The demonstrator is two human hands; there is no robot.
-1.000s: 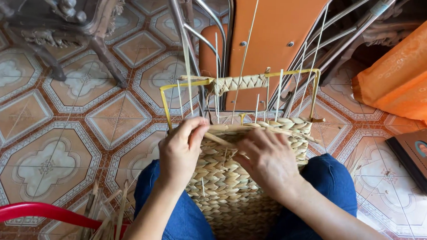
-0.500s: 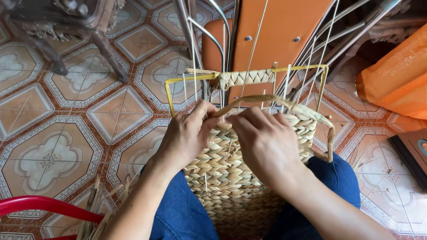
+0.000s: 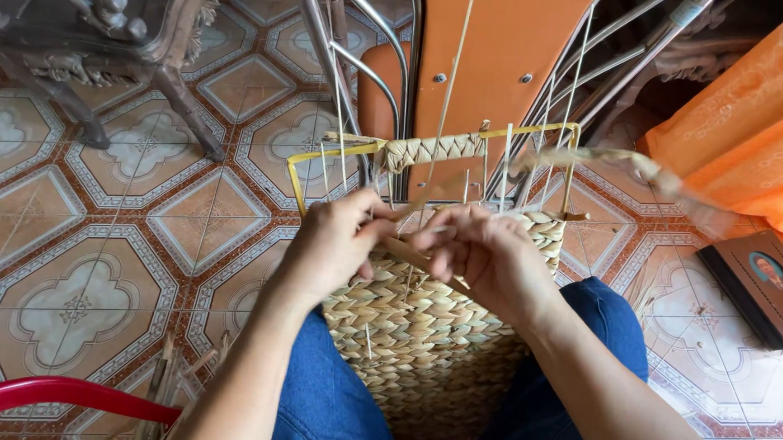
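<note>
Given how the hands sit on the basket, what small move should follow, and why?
Probably pull the strand snug: it loops slack to the right while both the left hand and right hand pinch at the basket rim.

Rough matt tan woven straw basket (image 3: 420,340), thin yellow wire frame (image 3: 323,155), glossy patterned ceramic floor tiles (image 3: 70,291), smooth shiny red plastic rim (image 3: 46,395), soft orange cloth curtain (image 3: 759,134), polished steel tubes (image 3: 365,64)

We cannot see the woven basket's (image 3: 420,340) base, cut off between our knees; our right hand (image 3: 489,258) hides its rim, and the swinging strand (image 3: 612,161) blurs.
</note>
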